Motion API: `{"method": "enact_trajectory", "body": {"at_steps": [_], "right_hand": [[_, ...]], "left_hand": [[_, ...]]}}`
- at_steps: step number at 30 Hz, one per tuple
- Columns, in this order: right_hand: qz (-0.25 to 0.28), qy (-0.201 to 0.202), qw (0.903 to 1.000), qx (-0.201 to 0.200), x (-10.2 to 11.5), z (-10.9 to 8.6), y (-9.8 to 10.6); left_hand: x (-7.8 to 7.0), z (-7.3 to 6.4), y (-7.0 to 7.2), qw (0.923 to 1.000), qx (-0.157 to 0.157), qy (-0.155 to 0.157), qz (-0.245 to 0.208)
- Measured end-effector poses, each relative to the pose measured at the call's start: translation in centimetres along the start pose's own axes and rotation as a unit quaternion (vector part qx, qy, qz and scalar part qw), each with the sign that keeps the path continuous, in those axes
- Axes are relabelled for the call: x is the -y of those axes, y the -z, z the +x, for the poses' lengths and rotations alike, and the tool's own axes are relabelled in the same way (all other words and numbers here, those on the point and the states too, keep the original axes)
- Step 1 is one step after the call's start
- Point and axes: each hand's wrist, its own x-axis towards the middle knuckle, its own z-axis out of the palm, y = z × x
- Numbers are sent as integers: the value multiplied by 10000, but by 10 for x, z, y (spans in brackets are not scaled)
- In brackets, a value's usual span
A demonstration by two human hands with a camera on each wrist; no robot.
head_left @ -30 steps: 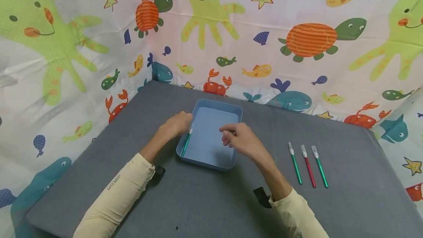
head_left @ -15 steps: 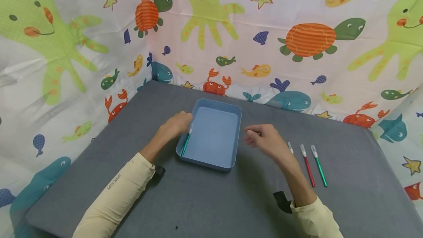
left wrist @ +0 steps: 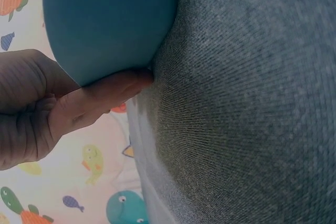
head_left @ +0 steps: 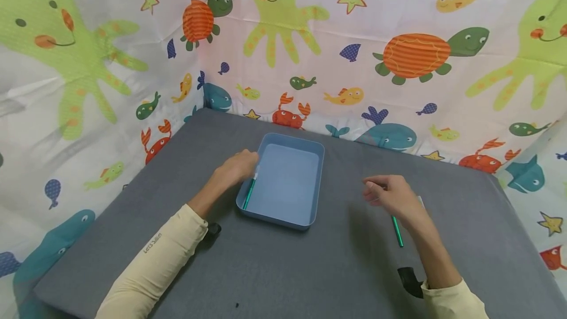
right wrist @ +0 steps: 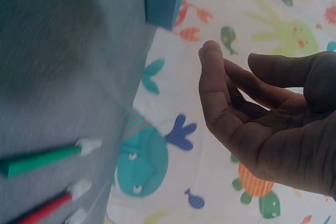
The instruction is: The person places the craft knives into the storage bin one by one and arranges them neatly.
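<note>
A blue rectangular tray [head_left: 318, 186] stands on the grey cloth. My left hand [head_left: 241, 164] holds its left wall, fingers [left wrist: 118, 87] against the outside; the thumb is largely hidden by the wall. Inside, along that wall, lies a slim green pen-shaped tool [head_left: 250, 192] with a pale cap. To the right of the tray, above the cloth, my right hand [head_left: 394, 196] is loosely curled and holds nothing. Partly covered by it is another green pen-shaped tool [head_left: 397, 233]. The right wrist view shows a red one [right wrist: 44, 208] beside it, and a third clear cap [right wrist: 77, 216].
A grey cloth [head_left: 310, 270] covers the table. Behind and to the sides hangs a white curtain [head_left: 328, 73] printed with sea animals. A small dark speck [head_left: 236, 305] lies near the front edge.
My right hand has moved right, from over the tray to near the loose pen-shaped tools, and now hides part of them. The left hand and the tray have stayed put.
</note>
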Motion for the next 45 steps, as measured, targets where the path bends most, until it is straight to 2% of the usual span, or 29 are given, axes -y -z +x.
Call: {"method": "enact_trajectory", "body": {"at_steps": [13,23,36,45], "right_hand": [[3,-354,9994,-60,-34,-15,23],[-74,-742,9969,-232,-50,-20,31],[-1088,-896,9895,-320,-65,-22,30],[-1448,-1139,9827,-214,-72,-14,22]], "left_hand": [[-2,-2,0,10000,-59,-8,24],[-2,-4,0,10000,-46,23,-10],[-2,-3,-3,9998,-179,-7,53],[-3,-4,-3,9997,-237,21,27]]}}
